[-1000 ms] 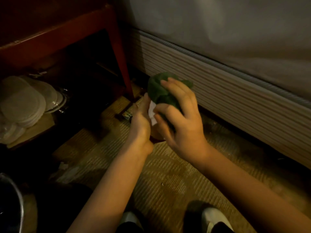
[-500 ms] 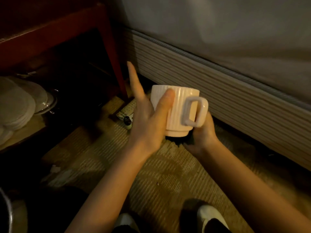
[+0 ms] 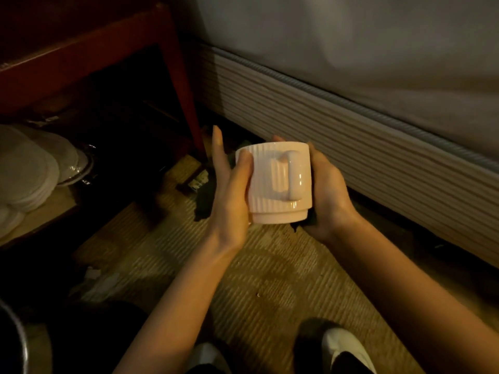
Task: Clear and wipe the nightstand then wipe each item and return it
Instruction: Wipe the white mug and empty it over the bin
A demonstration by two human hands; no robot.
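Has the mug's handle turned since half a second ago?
Yes. The mug has rotated: its handle, which pointed toward the bed base, now faces the camera, between both hands.

Red table leg [image 3: 186, 103] and bed base [image 3: 351, 147] flank open floor [image 3: 270, 279].
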